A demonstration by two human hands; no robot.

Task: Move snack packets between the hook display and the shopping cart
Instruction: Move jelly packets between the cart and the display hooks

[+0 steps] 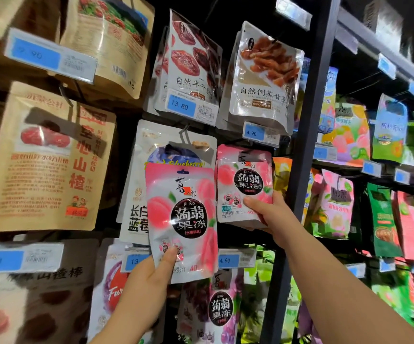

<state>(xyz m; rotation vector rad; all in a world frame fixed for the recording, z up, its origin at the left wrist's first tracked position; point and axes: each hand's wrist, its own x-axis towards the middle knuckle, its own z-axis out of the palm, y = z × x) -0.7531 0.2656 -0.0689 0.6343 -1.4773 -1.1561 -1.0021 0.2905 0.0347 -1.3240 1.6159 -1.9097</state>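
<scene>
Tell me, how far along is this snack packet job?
Looks done: one pink peach jelly packet is free of any hook, pinched at its bottom by the left hand. In hand: the right hand grips the matching hanging packets beside it. Left: moving packets on; the cart is out of view, so the count is unknowable.

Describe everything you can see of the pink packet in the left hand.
The pink packet is a glossy pink-and-white pouch printed with peaches and a round black label with white characters. A hang slot sits at its top. It is nearly upright, before a white blueberry packet. The left hand pinches its lower left corner, thumb in front.
</scene>
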